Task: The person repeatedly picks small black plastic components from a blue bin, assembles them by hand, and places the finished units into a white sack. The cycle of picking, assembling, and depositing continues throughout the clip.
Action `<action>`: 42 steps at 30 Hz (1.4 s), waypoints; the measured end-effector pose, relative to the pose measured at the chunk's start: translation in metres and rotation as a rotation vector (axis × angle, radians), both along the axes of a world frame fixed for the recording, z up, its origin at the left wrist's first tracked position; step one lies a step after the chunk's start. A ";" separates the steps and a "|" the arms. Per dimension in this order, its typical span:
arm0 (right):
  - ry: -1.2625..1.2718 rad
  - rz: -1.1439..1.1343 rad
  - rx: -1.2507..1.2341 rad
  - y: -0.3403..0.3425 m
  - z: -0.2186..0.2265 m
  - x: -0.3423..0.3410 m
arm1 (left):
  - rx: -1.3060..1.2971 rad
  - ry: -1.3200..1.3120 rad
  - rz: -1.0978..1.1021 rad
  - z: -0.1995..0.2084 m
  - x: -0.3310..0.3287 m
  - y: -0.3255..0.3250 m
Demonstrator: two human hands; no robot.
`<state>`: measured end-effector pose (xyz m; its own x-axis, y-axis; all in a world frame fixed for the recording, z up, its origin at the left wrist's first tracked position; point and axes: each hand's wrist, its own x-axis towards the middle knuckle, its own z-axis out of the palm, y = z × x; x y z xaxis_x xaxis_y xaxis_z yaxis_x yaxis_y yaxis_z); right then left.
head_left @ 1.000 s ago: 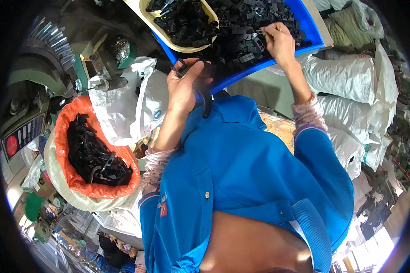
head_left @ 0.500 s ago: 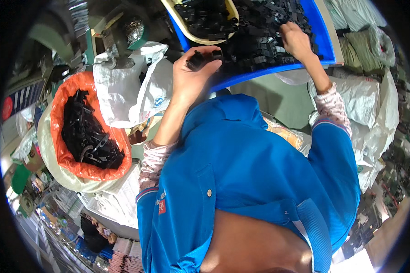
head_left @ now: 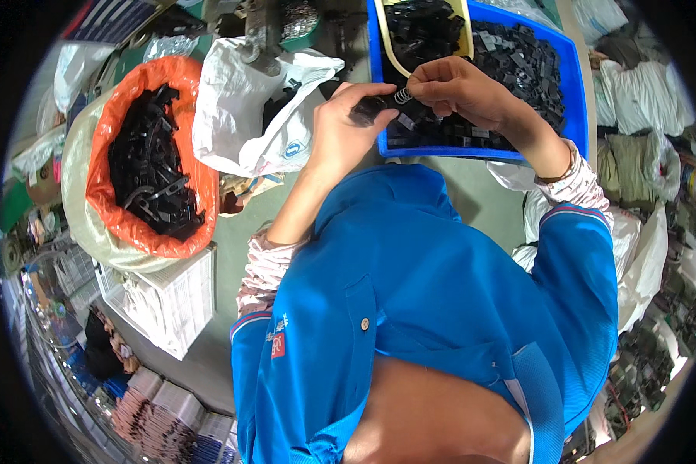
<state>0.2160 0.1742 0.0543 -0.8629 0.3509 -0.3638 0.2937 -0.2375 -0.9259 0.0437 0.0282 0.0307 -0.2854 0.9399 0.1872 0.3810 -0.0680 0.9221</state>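
Loosely heaped, black parts (head_left: 520, 71) lie in the blue tray (head_left: 577, 108).

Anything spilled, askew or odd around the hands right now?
Nothing stands out. The black pieces lie within the blue bin, and the orange-lined sack stands open with dark parts inside. The left hand holds a black part; the right hand pinches a coil spring. No obvious damage shows.
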 end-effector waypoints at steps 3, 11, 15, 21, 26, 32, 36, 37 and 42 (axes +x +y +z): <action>-0.035 0.071 0.079 -0.002 0.003 -0.020 | 0.005 -0.010 0.049 -0.001 -0.004 -0.008; 0.017 0.254 0.570 -0.004 0.010 -0.067 | 0.132 -0.033 0.157 -0.004 -0.017 -0.022; 0.061 0.185 0.383 -0.007 0.016 -0.079 | 0.134 -0.126 0.276 -0.007 -0.023 -0.030; 0.325 -0.208 0.155 -0.055 -0.032 -0.071 | 0.196 -0.618 0.349 -0.014 -0.031 -0.023; 0.320 -0.299 -0.111 -0.045 -0.042 -0.074 | 0.222 -0.170 0.260 -0.019 -0.058 -0.025; 0.462 -0.353 -0.019 -0.044 -0.059 -0.079 | 0.106 -0.192 0.234 -0.023 -0.066 -0.018; 0.474 -0.323 0.189 -0.040 -0.066 -0.084 | 0.051 -0.585 0.220 -0.032 -0.066 -0.018; 0.440 -0.310 0.156 -0.039 -0.065 -0.084 | 0.066 -0.705 0.211 -0.037 -0.068 -0.018; 0.317 -0.383 -0.188 -0.034 -0.061 -0.089 | 0.054 -0.880 0.242 -0.029 -0.070 -0.014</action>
